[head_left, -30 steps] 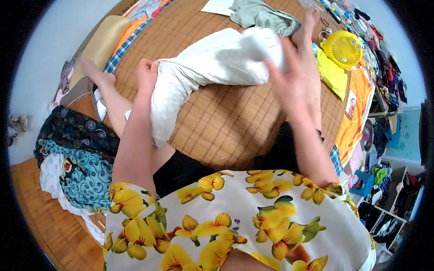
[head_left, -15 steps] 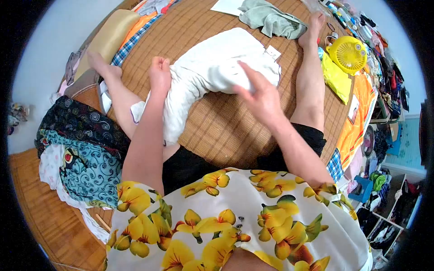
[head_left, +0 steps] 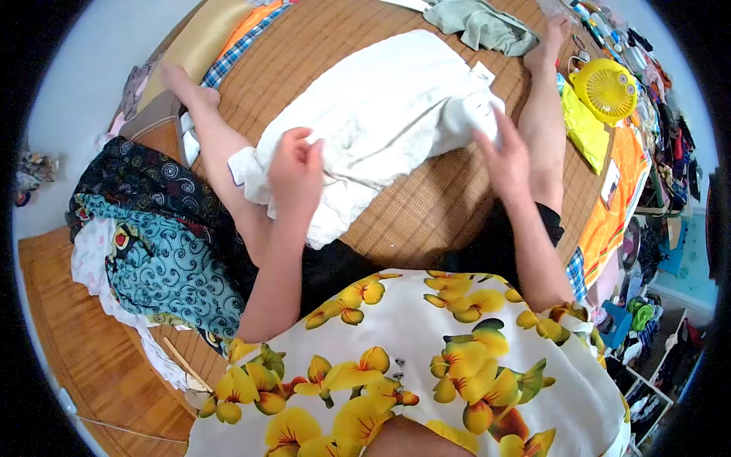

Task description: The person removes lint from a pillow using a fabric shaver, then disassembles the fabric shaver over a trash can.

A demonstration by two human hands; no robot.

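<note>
A crumpled white garment [head_left: 381,99] lies spread over the woven mat between my outstretched legs, with a small pale tag at its right edge. My left hand [head_left: 297,174] is over its near left part, fingers curled in a pinch at the cloth. A bit of white shows at the fingertips. At the right end of the garment, my right hand [head_left: 505,158] has thumb and fingers apart and slightly blurred. It is beside a raised fold, and whether it touches the cloth is hard to see.
The woven mat [head_left: 403,206] stretches under my legs. Dark and teal patterned fabrics [head_left: 167,251] are heaped at left. A grey-green cloth [head_left: 483,27] lies at the far side. On the right are a yellow fan [head_left: 605,90], a yellow packet [head_left: 585,129] and cluttered shelves [head_left: 659,365].
The white garment has spread wider and toward me at the left. My left hand has moved right and nearer over the cloth; my right hand has shifted right. The view has turned slightly.
</note>
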